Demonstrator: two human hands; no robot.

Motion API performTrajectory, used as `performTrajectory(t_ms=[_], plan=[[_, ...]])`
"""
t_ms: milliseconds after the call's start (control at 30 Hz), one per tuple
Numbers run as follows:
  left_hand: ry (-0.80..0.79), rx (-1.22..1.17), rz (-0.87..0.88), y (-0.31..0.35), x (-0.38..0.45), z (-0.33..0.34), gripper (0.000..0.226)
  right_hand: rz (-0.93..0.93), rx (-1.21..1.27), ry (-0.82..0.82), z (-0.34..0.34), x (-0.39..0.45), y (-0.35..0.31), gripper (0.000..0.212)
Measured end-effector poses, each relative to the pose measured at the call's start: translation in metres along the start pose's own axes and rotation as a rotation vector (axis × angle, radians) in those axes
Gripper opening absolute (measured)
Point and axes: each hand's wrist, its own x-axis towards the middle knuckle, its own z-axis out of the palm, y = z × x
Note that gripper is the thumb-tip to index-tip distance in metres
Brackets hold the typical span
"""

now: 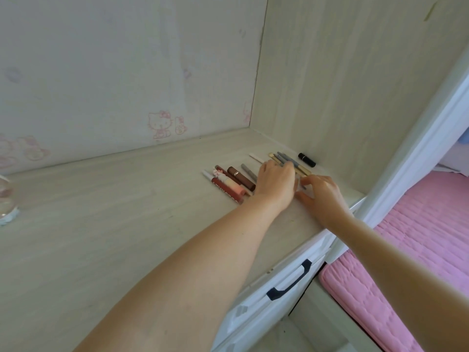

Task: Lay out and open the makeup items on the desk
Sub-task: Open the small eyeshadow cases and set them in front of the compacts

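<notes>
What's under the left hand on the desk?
The left hand covers the near ends of slim grey and gold-tipped makeup pencils; their far ends stick out beyond it. What the fingers grip is hidden.

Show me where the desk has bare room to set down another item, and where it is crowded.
Bare desk runs from the white pen leftward to the glass object. Crowded: the row from that pen to the black lipstick, where left hand and right hand rest.

Makeup sticks (234,182) lay in a row on the worktop (127,199), a lipstick (306,159) rightmost near the side wall (342,85).
</notes>
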Motion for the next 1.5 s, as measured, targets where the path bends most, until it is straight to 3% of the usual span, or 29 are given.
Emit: performTrajectory(t_ms=[200,500,733,833,1100,1333,1500], plan=[[0.048,-0.209,-0.043,0.007,-0.011,-0.012,0.011,0.068,0.175,0.087,0.0,-0.018,-0.008,0.026],[0.044,-0.768,-0.293,-0.006,-0.05,-0.073,0.009,-0.05,0.37,0.207,-0.027,-0.046,-0.061,0.059],[0.054,-1.145,-0.518,-0.031,-0.103,-0.124,0.02,-0.327,0.265,0.265,-0.032,-0.074,-0.115,0.058],[0.064,-1.234,-0.568,-0.048,-0.131,-0.148,0.02,-0.433,0.286,0.279,-0.032,-0.087,-0.147,0.048],[-0.003,-1.685,-0.706,-0.081,-0.205,-0.209,0.032,-0.455,0.479,0.216,-0.02,-0.116,-0.228,0.043],[0.062,-1.798,-0.775,-0.114,-0.268,-0.241,0.036,-0.533,0.432,0.126,-0.016,-0.147,-0.291,0.051],[0.14,-1.695,-0.805,-0.138,-0.308,-0.257,0.03,-0.664,0.358,0.104,-0.001,-0.162,-0.327,0.046]])
